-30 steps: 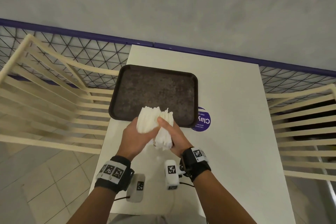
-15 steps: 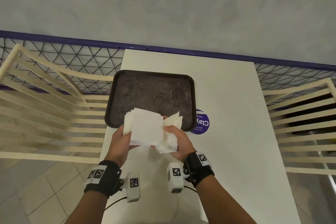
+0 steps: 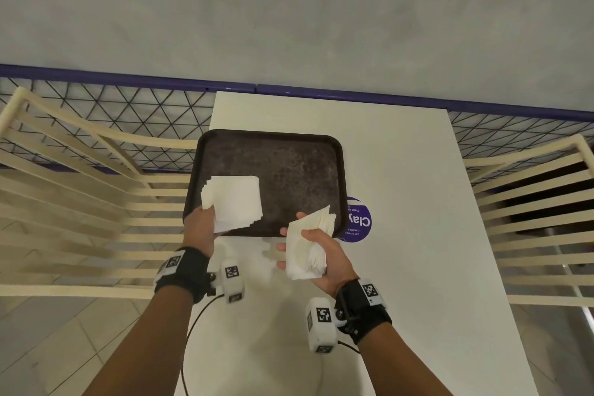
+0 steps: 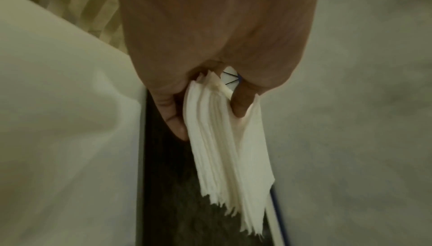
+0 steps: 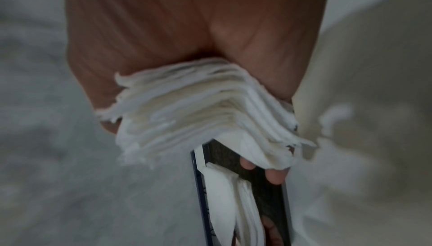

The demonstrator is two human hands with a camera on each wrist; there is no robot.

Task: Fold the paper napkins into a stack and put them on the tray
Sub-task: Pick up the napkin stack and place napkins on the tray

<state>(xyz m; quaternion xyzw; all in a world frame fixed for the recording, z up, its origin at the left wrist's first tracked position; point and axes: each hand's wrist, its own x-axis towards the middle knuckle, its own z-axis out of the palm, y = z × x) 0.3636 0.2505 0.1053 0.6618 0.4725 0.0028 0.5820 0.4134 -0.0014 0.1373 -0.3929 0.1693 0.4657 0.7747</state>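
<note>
A dark brown tray [image 3: 289, 164] lies on the white table [image 3: 401, 202]. My left hand [image 3: 201, 228] pinches a flat stack of white napkins [image 3: 234, 202] by its near corner and holds it over the tray's near left part. In the left wrist view the thumb and fingers [image 4: 175, 113] clamp that stack [image 4: 229, 148] edge-on. My right hand [image 3: 318, 254] grips a second, rougher bundle of napkins [image 3: 308, 244] just before the tray's near right corner, thumb laid on top. The right wrist view shows this bundle [image 5: 198, 109] fanned in the palm.
Cream slatted chairs stand at the left [image 3: 80, 202] and at the right [image 3: 533, 209] of the table. A purple round sticker [image 3: 358, 220] lies on the table beside the tray's right edge. A purple-railed mesh fence [image 3: 128, 112] runs behind the table.
One clump of napkins, held by both hands together, has been split in two. My left hand carried its stack forward over the tray; my right hand drew its bundle to the right.
</note>
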